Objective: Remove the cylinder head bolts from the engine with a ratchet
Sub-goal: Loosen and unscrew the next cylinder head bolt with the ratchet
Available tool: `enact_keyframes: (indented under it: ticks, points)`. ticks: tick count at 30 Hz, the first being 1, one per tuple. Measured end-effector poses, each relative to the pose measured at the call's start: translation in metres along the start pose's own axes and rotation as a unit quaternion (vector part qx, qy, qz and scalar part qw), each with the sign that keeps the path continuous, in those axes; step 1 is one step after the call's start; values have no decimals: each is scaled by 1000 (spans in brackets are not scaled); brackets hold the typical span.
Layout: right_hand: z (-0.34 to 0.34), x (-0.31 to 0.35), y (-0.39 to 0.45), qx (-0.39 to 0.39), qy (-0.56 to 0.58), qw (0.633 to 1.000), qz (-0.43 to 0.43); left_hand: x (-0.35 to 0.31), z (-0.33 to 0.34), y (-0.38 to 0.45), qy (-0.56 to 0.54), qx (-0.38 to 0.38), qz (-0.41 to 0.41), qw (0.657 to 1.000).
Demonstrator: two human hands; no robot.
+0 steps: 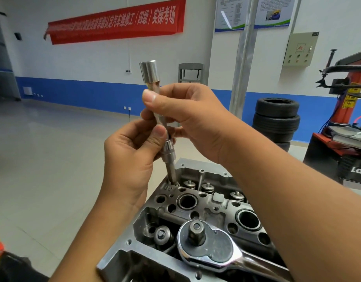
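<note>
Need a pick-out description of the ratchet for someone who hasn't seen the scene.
Start at the grey aluminium cylinder head at the bottom centre of the view. Lying across its near end, below both hands, is the chrome ratchet, its handle running off towards the lower right. Its round head with a dark square drive stub pointing up, no socket fitted, distinguishes it from the slim chrome extension bar standing upright in the hands.

Two bare hands and forearms are seen, entering from the bottom of the view. No glove, ring or watch is worn on the left hand (132, 157) or the right hand (192, 117). The fingernails are kept short and plain, as is shown on both thumbs beside the grip. Both forearms are uncovered from the grip back to the frame edge; no sleeve is visible on either.
</note>
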State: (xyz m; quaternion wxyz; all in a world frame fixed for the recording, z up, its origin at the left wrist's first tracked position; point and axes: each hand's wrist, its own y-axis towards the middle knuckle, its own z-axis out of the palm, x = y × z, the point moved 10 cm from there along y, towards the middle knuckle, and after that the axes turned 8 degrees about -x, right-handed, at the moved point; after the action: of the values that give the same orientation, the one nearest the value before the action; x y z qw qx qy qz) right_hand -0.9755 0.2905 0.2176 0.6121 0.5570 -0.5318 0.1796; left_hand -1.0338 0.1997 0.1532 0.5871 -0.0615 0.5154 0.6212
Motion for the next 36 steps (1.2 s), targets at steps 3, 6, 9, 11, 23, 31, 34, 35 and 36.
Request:
enact_keyframes:
  ticks: [3, 6, 9, 11, 23, 31, 34, 35, 36]
  points:
    - [-3, 1, 0, -11, -3, 1000, -14, 0, -5, 1, 7, -17, 5, 1000]
    - [-3, -1, 1, -3, -1, 1000, -6, 6, 2, 1, -14, 12, -28, 999]
    - [1, -3, -1, 13, 20, 1000, 17, 10, 12, -1, -1, 49, -47, 998]
    - [4, -4, -2, 21, 26, 999, 24, 8, 13, -2, 22, 46, -29, 998]
    - [1, -5, -2, 23, 4, 1000, 14, 10, 14, -2, 26, 63, -44, 997]
    - [-9, -1, 2, -24, -21, 999, -16, 3, -1, 1, 31, -2, -4, 1000]
    - [-14, 1, 2, -39, -23, 999, -26, 7, 3, 1, 25, 20, -30, 999]
    - [-13, 1, 2, -37, -11, 999, -23, 10, 7, 0, 21, 37, -43, 998]
    - [-12, 1, 2, -34, 6, 999, -17, 11, 11, -1, 19, 53, -53, 997]
